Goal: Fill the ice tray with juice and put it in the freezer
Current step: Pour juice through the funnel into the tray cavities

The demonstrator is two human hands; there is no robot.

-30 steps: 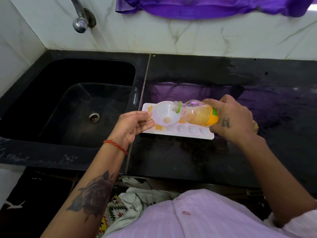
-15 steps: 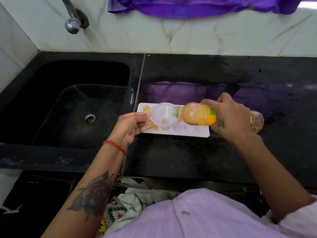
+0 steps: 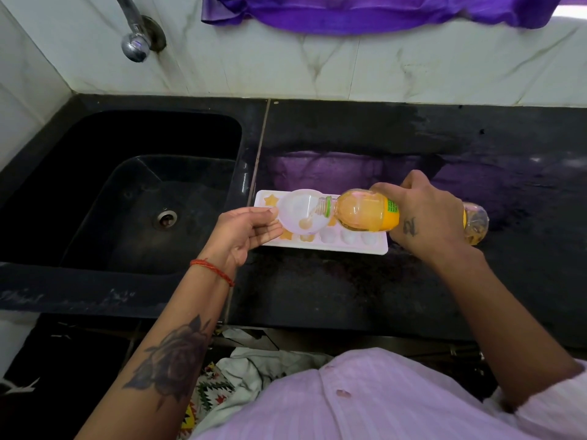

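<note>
Right grip: our right hand (image 3: 428,223) is wrapped round one juice bottle (image 3: 362,215), which we hold almost flat with its neck over the funnel.
Left grip: our left hand (image 3: 247,231) pinches the rim of one white funnel (image 3: 300,214) between thumb and fingers.
Ice tray: we see one white ice tray (image 3: 374,247) lying on the black surface (image 3: 333,290) just right of the sink (image 3: 127,192), under the funnel.
Filled moulds: we count three star cells showing orange; the near row's three right cells look pale; other cells are hidden by funnel and bottle.
Juice: a small orange pool sits in the funnel's bottom.
Other single items: one tap (image 3: 135,46), one purple cloth (image 3: 381,11) on the wall ledge, one red thread (image 3: 212,269) on our left wrist.
Change: against half a second ago, the bottle's neck reaches further into the funnel and the tray's place on the surface is unchanged.
</note>
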